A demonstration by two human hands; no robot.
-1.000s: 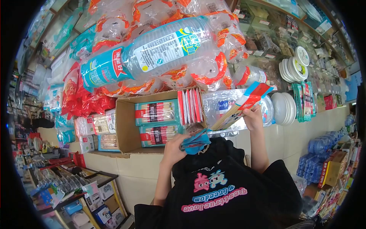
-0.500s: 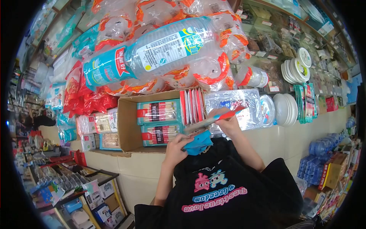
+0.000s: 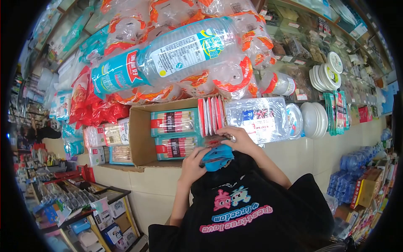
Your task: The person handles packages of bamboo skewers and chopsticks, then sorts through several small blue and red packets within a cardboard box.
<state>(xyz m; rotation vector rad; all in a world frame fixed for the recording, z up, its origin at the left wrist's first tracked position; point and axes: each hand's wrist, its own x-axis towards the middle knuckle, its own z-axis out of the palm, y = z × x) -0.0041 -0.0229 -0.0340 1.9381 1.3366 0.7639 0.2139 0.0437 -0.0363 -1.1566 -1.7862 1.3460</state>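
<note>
My left hand [image 3: 193, 164] is closed around a small stack of blue packets [image 3: 218, 158], held upright just in front of my chest. Over the far side of that stack, my right hand [image 3: 240, 140] bends its fingers onto a flat reddish packet [image 3: 213, 141], mostly hidden between both hands. Just beyond them stands an open cardboard box [image 3: 141, 135]. Inside lie two blue-edged packs of chopsticks [image 3: 174, 122], one behind the other. A row of red and white packets [image 3: 211, 114] stands on edge at the box's right end.
Wrapped plastic cups [image 3: 189, 46] are piled behind the box. Clear plastic containers [image 3: 258, 119] and white plates [image 3: 315, 121] sit to its right. A rack of boxed goods [image 3: 109, 218] stands at lower left, and bundled blue bottles [image 3: 350, 172] at right.
My right hand has brought the flat packet, held raised and slanting before, down toward the blue stack. My left hand has barely moved.
</note>
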